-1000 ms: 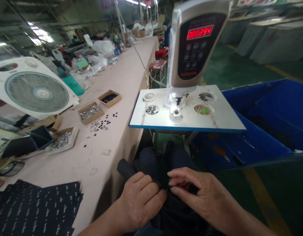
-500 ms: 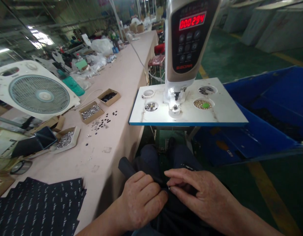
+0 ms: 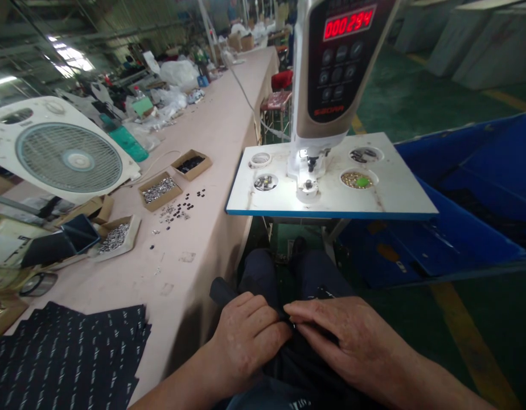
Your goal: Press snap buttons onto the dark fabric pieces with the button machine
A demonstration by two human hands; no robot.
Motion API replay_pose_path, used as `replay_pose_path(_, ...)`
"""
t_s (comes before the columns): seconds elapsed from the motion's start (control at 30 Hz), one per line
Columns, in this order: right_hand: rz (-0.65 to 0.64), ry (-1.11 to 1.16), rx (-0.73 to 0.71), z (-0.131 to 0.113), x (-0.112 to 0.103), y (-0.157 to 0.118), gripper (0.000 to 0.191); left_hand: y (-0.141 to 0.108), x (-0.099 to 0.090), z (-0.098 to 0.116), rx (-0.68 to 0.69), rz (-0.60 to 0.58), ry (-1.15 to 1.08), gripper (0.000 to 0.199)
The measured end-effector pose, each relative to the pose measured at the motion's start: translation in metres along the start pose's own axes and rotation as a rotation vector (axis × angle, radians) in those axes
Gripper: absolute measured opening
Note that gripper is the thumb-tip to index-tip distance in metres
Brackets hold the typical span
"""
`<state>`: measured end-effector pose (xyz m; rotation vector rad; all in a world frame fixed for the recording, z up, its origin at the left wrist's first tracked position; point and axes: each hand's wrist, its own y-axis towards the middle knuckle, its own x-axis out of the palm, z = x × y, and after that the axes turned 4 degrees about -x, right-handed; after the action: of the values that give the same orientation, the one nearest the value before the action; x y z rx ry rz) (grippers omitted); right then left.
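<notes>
A: What's new?
B: R hand (image 3: pixel 346 336) shifts closer to L hand (image 3: pixel 250 336); thumb & index nearly meet by shiny bit (image 3: pixel 294 326), can't tell if pinched.
A: Dark cloth (image 3: pixel 295 361)?
B: Near, btwn hands, L fingers curled on it. Far display (image 3: pixel 347 23) stays 294: work's prob. all by hand rn.
</notes>
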<state>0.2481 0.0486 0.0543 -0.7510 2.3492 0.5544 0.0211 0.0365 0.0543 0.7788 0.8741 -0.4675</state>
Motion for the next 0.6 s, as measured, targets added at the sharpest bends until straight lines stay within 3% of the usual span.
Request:
replay_pose_path(0.13, -0.093, 0.059, 0.051, -0.002, -0.011, 0.004, 0.033, -0.001, 0.006, -0.002, -0.143, -0.069, -0.079, 0.006)
replay_pose_path(0.23, -0.174, 0.208, 0.156, -0.007, -0.028, 0.008, 0.039, 0.001, 0.009, -0.003, -0.259, -0.104, -0.148, 0.008)
replay_pose_path(0.4, -0.359, 0.509, 0.278, -0.013, -0.05, 0.018, 0.073, 0.008, 0.007, -0.005, -0.457, -0.176, -0.311, 0.013)
replay_pose_path(0.5, -0.396, 0.483, 0.32, -0.01, -0.043, 0.021, 0.094, 0.013, 0.002, -0.004, -0.569, -0.243, -0.357, 0.012)
replay_pose_path(0.6, -0.33, 0.394, 0.354, -0.006, -0.024, 0.018, 0.088, 0.02, -0.002, -0.002, -0.666, -0.3, -0.358, 0.008)
